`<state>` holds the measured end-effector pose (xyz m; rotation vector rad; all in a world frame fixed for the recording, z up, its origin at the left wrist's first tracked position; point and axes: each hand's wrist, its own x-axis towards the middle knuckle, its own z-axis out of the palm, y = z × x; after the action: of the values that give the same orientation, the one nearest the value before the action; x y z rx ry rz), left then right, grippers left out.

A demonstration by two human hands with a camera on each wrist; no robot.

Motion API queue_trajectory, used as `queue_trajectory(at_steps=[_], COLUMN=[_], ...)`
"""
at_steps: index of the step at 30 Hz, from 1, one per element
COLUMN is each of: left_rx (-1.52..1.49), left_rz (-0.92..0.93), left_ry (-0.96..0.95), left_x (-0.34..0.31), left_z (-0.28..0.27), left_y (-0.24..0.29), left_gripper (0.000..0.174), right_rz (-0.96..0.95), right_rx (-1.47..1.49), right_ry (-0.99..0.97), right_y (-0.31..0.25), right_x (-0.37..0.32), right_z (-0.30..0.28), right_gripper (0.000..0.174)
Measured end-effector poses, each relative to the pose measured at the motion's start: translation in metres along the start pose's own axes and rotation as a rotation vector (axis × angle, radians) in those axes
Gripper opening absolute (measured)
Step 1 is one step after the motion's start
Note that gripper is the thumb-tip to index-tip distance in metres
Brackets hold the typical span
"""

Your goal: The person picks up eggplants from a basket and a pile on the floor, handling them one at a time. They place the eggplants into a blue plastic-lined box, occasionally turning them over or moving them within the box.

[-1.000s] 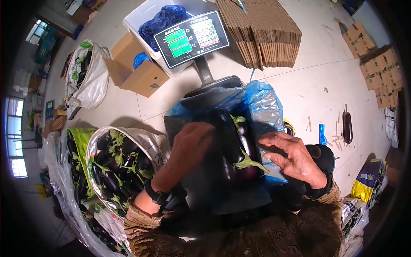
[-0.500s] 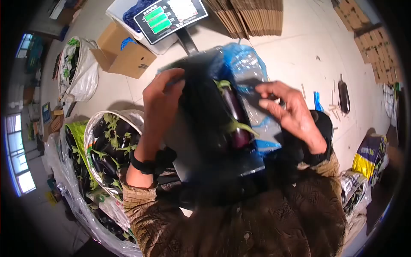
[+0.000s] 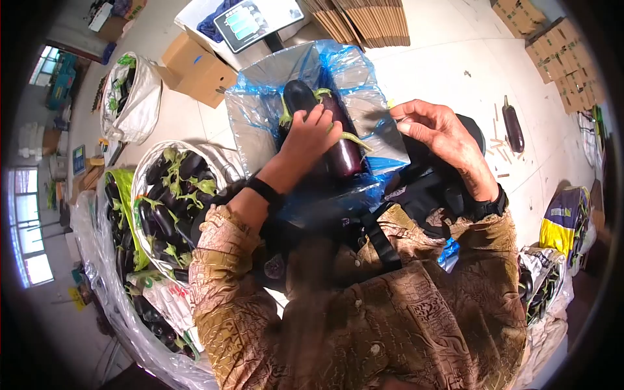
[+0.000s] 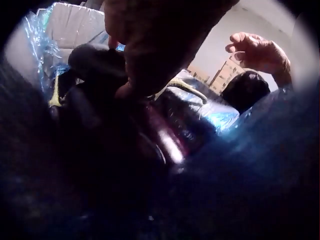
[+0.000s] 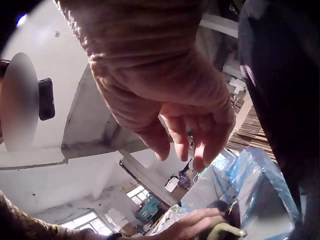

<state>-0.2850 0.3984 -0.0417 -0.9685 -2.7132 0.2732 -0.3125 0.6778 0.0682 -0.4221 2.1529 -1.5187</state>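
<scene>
A box lined with a clear blue plastic bag (image 3: 253, 140) holds several dark eggplants (image 3: 344, 158). My left hand (image 3: 305, 142) lies over them, fingers spread and slightly bent on the skins. In the left wrist view the same hand (image 4: 160, 45) reaches down among the eggplants (image 4: 167, 137), its fingertips partly in shadow. My right hand (image 3: 439, 133) hovers by the box's right edge with relaxed fingers and holds nothing. The right wrist view shows that hand (image 5: 175, 100) with fingers hanging loosely, and the green stem (image 5: 220, 229) of an eggplant below.
Beyond the box stands a scale display (image 3: 250, 25), with a cardboard box (image 3: 198, 68) and stacked flat cartons (image 3: 383, 23) nearby. An open sack of eggplants (image 3: 170, 201) is on the left. A single eggplant (image 3: 513, 127) lies on the floor at right.
My left hand has moved from the box's left side onto the eggplants. My right hand stays by the right side, empty. The head view has shifted, and the lined box shows more clearly.
</scene>
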Motion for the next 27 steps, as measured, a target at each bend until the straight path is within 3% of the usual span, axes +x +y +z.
queue_trajectory(at_steps=[3,8,10,11,13,15,17,20,22,25,27], left_rx=[0.011,-0.071,-0.105,-0.1,-0.108,-0.111,-0.157,-0.25,-0.307,-0.529,-0.734], left_rz=[-0.089,-0.077,-0.067,-0.107,-0.149,-0.163,-0.173,-0.164,-0.159,-0.15,-0.288], left_ry=[0.02,-0.01,0.006,-0.048,-0.103,0.014,-0.009,-0.072,-0.113,-0.174,-0.1], left_x=[0.004,-0.018,-0.029,-0.034,-0.039,-0.048,-0.056,-0.07,-0.072,-0.073,-0.068], left_z=[0.002,-0.041,-0.039,-0.036,-0.028,-0.021,-0.022,-0.025,-0.03,-0.037,-0.032], left_y=[-0.003,-0.002,-0.001,0.0,0.0,0.0,-0.001,0.004,0.004,-0.004,-0.012], left_gripper=[0.034,0.024,0.022,0.022,0.022,0.022,0.023,0.028,0.033,0.044,0.052], right_rz=[0.033,0.039,-0.13,-0.125,-0.218,-0.213,-0.228,-0.117,0.153,0.191,0.181], right_rx=[0.02,-0.017,-0.345,-0.347,-0.67,-0.777,-0.881,-1.067,-0.995,-1.023,-0.958], right_ry=[-0.039,-0.077,-0.108,-0.112,-0.185,-0.212,-0.239,-0.262,-0.268,-0.25,-0.21], right_y=[-0.001,0.003,0.005,0.007,0.016,0.027,0.042,0.056,0.052,0.057,0.054], right_x=[0.002,0.05,0.085,0.103,0.141,0.176,0.209,0.237,0.242,0.247,0.246], right_z=[-0.002,0.018,0.032,0.041,0.061,0.086,0.105,0.13,0.143,0.15,0.143], right_gripper=[0.029,0.03,0.031,0.031,0.034,0.035,0.036,0.041,0.03,0.033,0.029])
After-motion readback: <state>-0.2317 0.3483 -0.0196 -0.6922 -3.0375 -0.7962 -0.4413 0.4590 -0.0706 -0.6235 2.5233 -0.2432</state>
